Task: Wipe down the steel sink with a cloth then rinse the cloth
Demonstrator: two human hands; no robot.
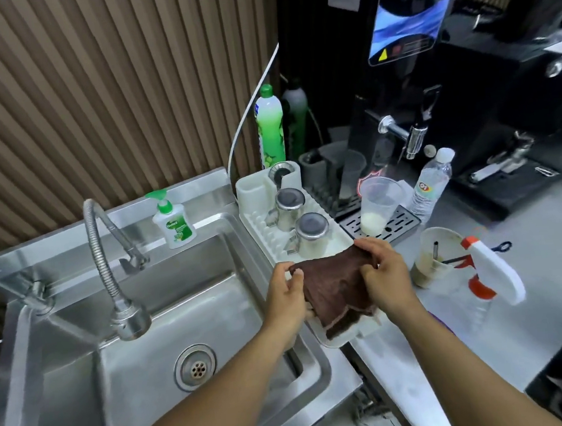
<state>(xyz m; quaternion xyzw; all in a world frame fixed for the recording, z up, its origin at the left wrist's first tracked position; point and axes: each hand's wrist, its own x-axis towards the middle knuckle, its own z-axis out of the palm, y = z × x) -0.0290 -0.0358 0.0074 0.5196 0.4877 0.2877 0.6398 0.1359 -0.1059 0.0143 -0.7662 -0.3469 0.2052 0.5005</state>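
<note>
A dark brown cloth (339, 289) hangs spread between both hands above the near end of the white drying rack (259, 214), just right of the steel sink (147, 326). My left hand (285, 294) pinches the cloth's left corner. My right hand (382, 275) grips its upper right part. The basin is empty, with a round drain (195, 367) in its floor. A flexible steel faucet (107, 262) arches over the basin, its head (131, 322) pointing down; no water runs.
Steel cups (289, 207) stand on the rack. A soap pump bottle (171, 222) sits on the sink's back ledge, a green dish-soap bottle (269, 125) behind the rack. On the counter at right are a plastic cup (379, 204), water bottle (431, 184), spray bottle (492, 269) and black coffee machine (429, 64).
</note>
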